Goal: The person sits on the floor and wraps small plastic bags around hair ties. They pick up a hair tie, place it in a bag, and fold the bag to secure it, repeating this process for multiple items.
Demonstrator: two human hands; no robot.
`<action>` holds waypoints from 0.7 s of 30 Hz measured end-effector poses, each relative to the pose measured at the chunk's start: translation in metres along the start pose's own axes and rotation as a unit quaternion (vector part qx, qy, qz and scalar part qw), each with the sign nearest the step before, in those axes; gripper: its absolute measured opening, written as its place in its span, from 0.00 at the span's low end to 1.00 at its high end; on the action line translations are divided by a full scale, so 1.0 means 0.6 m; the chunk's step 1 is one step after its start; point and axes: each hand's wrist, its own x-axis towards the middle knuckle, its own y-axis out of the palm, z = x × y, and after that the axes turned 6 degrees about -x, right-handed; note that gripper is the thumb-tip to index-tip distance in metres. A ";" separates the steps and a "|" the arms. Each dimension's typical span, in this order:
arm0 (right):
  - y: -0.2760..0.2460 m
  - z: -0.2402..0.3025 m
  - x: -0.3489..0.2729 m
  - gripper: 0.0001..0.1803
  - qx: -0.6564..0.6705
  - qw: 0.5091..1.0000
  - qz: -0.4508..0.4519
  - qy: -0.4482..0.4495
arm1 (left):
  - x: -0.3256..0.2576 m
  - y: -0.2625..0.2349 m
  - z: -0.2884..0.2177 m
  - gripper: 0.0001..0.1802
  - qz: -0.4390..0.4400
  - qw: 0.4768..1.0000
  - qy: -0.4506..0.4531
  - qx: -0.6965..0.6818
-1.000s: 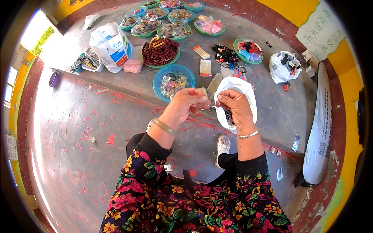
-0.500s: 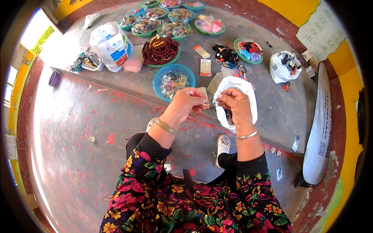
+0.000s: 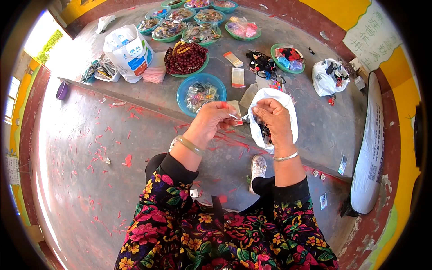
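Observation:
My left hand (image 3: 211,120) wears a pale bangle and is closed in a pinch. A small thin whitish piece shows at its fingertips, too small to name. A short gap to its right, my right hand (image 3: 275,120) wears a silver bangle. Its thumb and fingers are bent together, and anything between them is too small to make out. Behind and below the right hand stands an open white plastic bag (image 3: 291,108) with small dark things inside. Just beyond the left hand sits a blue basin (image 3: 182,96) holding small clear packets.
A green basin of dark red bead strings (image 3: 184,60) stands farther back, with several filled basins behind it. At the left are a white shopping bag (image 3: 128,51) and pink sheets (image 3: 155,74). A white bag (image 3: 330,78) stands right. A low step edge crosses the floor.
My fingertips have drawn apart, and the right thumb and fingers have shifted slightly upward. The whitish piece at my left fingertips shows more plainly now.

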 end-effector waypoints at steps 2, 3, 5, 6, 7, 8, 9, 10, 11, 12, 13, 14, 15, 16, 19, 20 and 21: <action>-0.002 0.001 0.002 0.09 -0.067 0.997 -0.012 -0.040 | 0.007 -0.007 0.003 0.03 -0.005 0.997 0.025 0.068; -0.002 0.005 0.002 0.09 -0.100 0.993 -0.018 -0.060 | 0.007 -0.004 0.003 0.03 -0.019 0.988 0.035 0.148; 0.005 0.020 -0.005 0.09 -0.258 0.941 -0.005 -0.220 | 0.003 0.007 0.002 0.04 -0.049 0.950 0.054 0.304; 0.011 0.027 -0.010 0.10 -0.332 0.895 0.003 -0.297 | 0.003 0.007 0.010 0.04 -0.052 0.922 0.084 0.374; 0.017 0.032 -0.014 0.10 -0.358 0.880 0.040 -0.310 | 0.004 0.005 0.022 0.04 -0.054 0.889 0.114 0.441; 0.021 0.035 -0.017 0.10 -0.385 0.861 0.076 -0.323 | 0.003 0.008 0.027 0.05 -0.055 0.850 0.142 0.505; 0.025 0.036 -0.021 0.11 -0.411 0.841 0.112 -0.334 | 0.002 0.011 0.030 0.06 -0.051 0.835 0.144 0.529; 0.028 0.028 -0.022 0.10 -0.429 0.836 0.140 -0.313 | -0.001 0.016 0.031 0.07 -0.048 0.819 0.145 0.553; 0.031 0.025 -0.026 0.09 -0.449 0.830 0.141 -0.298 | -0.002 0.019 0.031 0.08 -0.043 0.802 0.147 0.577; 0.034 0.022 -0.031 0.09 -0.469 0.824 0.143 -0.284 | -0.003 0.019 0.033 0.08 -0.037 0.798 0.154 0.582; 0.035 0.021 -0.034 0.09 -0.489 0.817 0.144 -0.269 | -0.002 0.018 0.035 0.08 -0.032 0.794 0.160 0.586; 0.037 0.020 -0.035 0.09 -0.495 0.814 0.147 -0.266 | -0.002 0.016 0.037 0.09 -0.029 0.789 0.166 0.590; 0.038 0.019 -0.035 0.08 -0.501 0.811 0.149 -0.263 | 0.000 0.013 0.041 0.09 -0.026 0.783 0.174 0.596; 0.039 0.019 -0.035 0.08 -0.506 0.808 0.152 -0.261 | 0.002 0.010 0.045 0.09 -0.022 0.777 0.182 0.602; 0.039 0.018 -0.036 0.06 -0.533 0.797 0.149 -0.242 | 0.001 0.013 0.046 0.08 -0.036 0.770 0.174 0.613; 0.039 0.017 -0.036 0.06 -0.537 0.792 0.152 -0.249 | -0.001 0.014 0.045 0.08 -0.047 0.769 0.167 0.616; 0.039 0.017 -0.035 0.06 -0.540 0.787 0.155 -0.256 | -0.001 0.014 0.044 0.08 -0.053 0.773 0.162 0.611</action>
